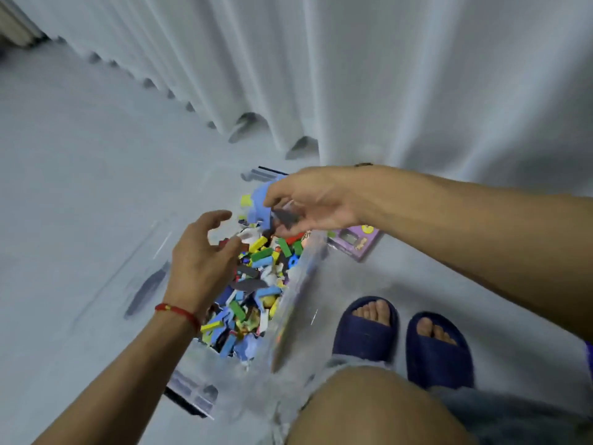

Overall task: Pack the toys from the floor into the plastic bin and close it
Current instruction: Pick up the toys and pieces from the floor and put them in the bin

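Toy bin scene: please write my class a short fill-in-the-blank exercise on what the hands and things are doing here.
1. The right hand pinches a dark ___ piece above the bin.
2. The left hand wears a ___ wrist string.
3. The purple box lies on the ___, beside the bin.
4. Both feet wear dark blue ___.

Missing words: grey; red; floor; slippers
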`<state>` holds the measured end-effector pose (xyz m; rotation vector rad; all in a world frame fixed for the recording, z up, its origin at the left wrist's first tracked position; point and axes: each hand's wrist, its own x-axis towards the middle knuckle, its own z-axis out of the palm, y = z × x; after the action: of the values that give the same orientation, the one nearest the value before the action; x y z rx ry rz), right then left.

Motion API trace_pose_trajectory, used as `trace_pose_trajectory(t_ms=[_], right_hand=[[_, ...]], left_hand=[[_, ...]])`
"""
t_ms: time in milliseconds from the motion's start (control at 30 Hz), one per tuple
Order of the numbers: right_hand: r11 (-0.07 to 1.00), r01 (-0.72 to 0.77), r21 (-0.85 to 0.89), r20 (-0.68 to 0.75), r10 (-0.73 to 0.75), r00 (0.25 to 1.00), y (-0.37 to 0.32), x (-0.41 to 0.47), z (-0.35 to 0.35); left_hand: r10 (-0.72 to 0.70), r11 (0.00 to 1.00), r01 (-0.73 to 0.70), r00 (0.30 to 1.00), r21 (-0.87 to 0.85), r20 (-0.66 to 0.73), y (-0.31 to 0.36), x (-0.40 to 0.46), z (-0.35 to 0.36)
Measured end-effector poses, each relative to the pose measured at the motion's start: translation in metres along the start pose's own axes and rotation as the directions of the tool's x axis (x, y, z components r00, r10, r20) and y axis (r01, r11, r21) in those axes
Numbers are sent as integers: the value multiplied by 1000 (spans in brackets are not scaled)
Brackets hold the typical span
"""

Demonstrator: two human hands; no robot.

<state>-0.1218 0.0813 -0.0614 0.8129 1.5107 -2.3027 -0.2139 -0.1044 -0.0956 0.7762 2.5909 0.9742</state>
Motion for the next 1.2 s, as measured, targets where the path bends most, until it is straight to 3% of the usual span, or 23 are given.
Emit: trace_pose_trajectory(t_ms=[67, 167, 233, 300, 333, 367, 400, 600, 700, 767, 867, 1033, 1200], right_hand=[[999, -48, -10, -18, 47, 999, -4, -1, 7], [993, -40, -113, -166, 21, 986, -8, -15, -6], [899, -56, -434, -331, -101, 938, -4, -22, -31], [467, -272, -841, -426, -261, 867, 9, -23, -67], [245, -367, -898, -428, -285, 858, 21, -22, -82], [103, -419, -902, -431, -257, 865, 37, -21, -94], [45, -446, -894, -446, -200, 872, 58, -15, -107], [403, -511, -759, -572, -39, 819, 174, 61, -133], [563, -544, -622, -654, 8, 756, 200, 99, -120], [562, -586, -584, -700, 16, 713, 210, 115, -114], [537, -585, -608, -735, -102, 670, 215, 118, -117], [593, -515, -619, -719, -165, 675, 208, 91, -114], [671, -443, -595, -753, -272, 599, 171, 36, -116]], left_hand=[[21, 997, -21, 1000, 72, 5, 0, -8, -10], [147, 987, -150, 988, 64, 52, 15, -21, 3], [247, 964, -260, 952, 54, 179, 25, -21, 32], [318, 923, -365, 902, 122, 293, 32, -9, 70], [331, 894, -405, 886, 192, 326, 33, 1, 90], [324, 864, -427, 878, 268, 353, 33, 10, 108], [298, 841, -426, 879, 334, 372, 32, 19, 123], [310, 810, -424, 896, 404, 318, 2, 40, 162], [334, 816, -424, 900, 392, 279, 5, 35, 160], [360, 806, -440, 895, 395, 262, 4, 37, 161], [384, 797, -457, 888, 394, 254, 4, 36, 163], [382, 787, -450, 892, 421, 241, 5, 39, 164], [384, 783, -453, 891, 427, 242, 3, 39, 161]])
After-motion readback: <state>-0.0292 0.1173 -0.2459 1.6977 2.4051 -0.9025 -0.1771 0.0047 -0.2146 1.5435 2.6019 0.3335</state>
